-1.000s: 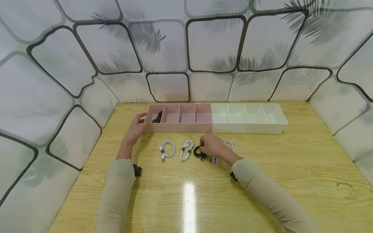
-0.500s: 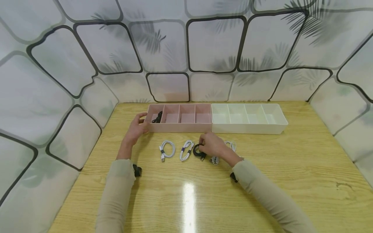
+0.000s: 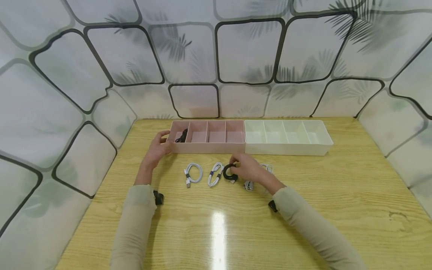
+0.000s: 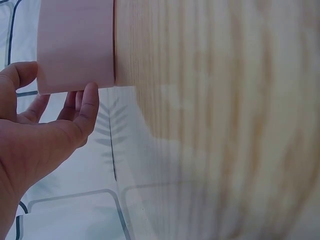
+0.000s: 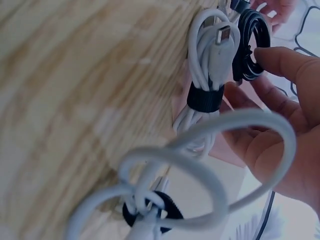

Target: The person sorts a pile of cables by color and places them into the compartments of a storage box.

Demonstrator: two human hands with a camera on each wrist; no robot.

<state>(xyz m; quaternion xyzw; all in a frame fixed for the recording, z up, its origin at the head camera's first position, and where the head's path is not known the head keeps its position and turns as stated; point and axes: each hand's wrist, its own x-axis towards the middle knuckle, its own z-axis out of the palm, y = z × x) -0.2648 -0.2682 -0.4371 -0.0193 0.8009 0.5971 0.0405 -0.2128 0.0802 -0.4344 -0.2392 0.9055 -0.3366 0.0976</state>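
My right hand [image 3: 248, 167] pinches a coiled black cable [image 3: 227, 171] between thumb and fingers; the coil is tilted up from the table. In the right wrist view the thumb presses against the black coil [image 5: 252, 42]. My left hand [image 3: 158, 147] rests its relaxed fingers against the left end of a pink divided box [image 3: 209, 148]; its thumb touches the box edge in the left wrist view. A black cable [image 3: 182, 135] lies in that box's leftmost compartment. Two coiled white cables, one round [image 3: 194, 172] and one oval [image 3: 215, 174], lie left of the black coil.
A white divided box [image 3: 287, 149] stands end to end with the pink one along the back of the table [image 3: 189, 232]. A grey-white cable [image 3: 248, 186] and another white cable [image 3: 267, 167] lie around my right wrist, partly hidden. A patterned curtain [image 3: 249, 52] surrounds the table.
My right hand has raised and tilted the black cable slightly, shifting it a little left and back. My left hand stays against the pink box.
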